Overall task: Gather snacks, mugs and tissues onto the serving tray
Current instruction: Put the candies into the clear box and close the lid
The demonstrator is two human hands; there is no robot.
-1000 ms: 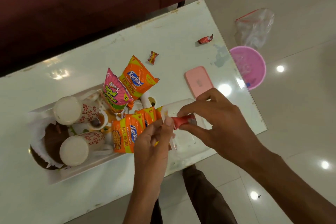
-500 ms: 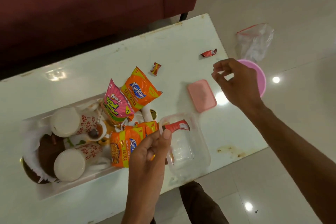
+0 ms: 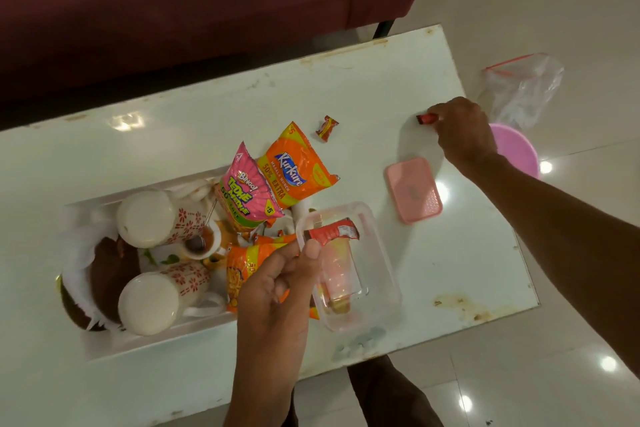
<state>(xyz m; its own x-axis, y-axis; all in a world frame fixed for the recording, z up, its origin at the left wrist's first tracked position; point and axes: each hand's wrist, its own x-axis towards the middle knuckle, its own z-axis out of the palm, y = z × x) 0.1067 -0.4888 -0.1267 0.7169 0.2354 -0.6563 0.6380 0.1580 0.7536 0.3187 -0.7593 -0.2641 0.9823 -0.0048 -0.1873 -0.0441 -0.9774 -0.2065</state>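
Note:
A white serving tray (image 3: 104, 345) on the table holds two upturned white mugs with red flowers (image 3: 145, 218) (image 3: 152, 302), white tissues (image 3: 78, 253), a brown item and snack packets. A pink Bingo packet (image 3: 244, 191) and an orange Kurkure packet (image 3: 294, 168) stick up from it. My left hand (image 3: 277, 284) pinches a small red sachet (image 3: 332, 233) over a clear plastic box (image 3: 374, 274). My right hand (image 3: 460, 128) has its fingertips closed on a red candy (image 3: 425, 118) at the table's far right. Another red candy (image 3: 326, 127) lies loose behind the packets.
A pink lid (image 3: 414, 190) lies on the white table (image 3: 173, 128) right of the clear box. On the floor to the right stand a pink bowl (image 3: 516, 152) and a clear zip bag (image 3: 523, 90). A dark red sofa (image 3: 173, 10) runs behind the table.
My right hand let go of the red sachet and travelled to the far right of the table, onto the red candy. My left hand keeps the sachet over the clear box.

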